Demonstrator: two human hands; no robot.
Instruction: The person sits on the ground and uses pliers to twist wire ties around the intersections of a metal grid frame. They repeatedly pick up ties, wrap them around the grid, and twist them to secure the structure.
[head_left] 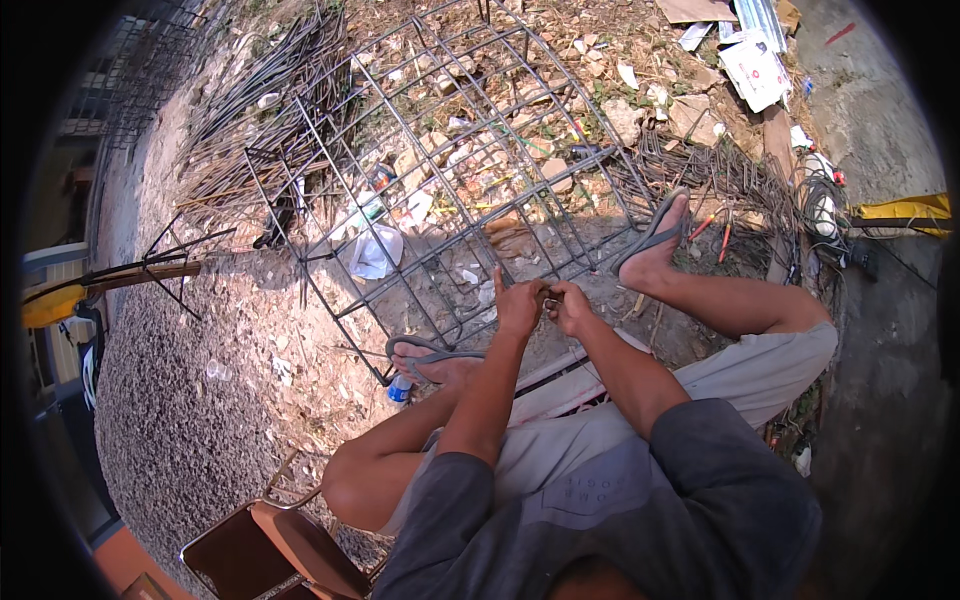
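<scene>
My left hand [519,306] and my right hand [568,306] meet in front of my lap, at the near edge of a steel rebar cage [450,222]. The fingertips of both hands pinch close together. Whatever lies between them is too small to make out. One finger of my left hand points up toward the cage bars. The cage is a long open grid of dark rods, standing on rubble between my sandalled feet.
Pliers with red handles [727,241] lie beside my right foot, near a heap of thin wire [725,180]. Loose rods [260,110] are piled at the far left. A gravel heap [200,420], a blue-labelled bottle [399,388] and a brown chair [310,548] are on my left.
</scene>
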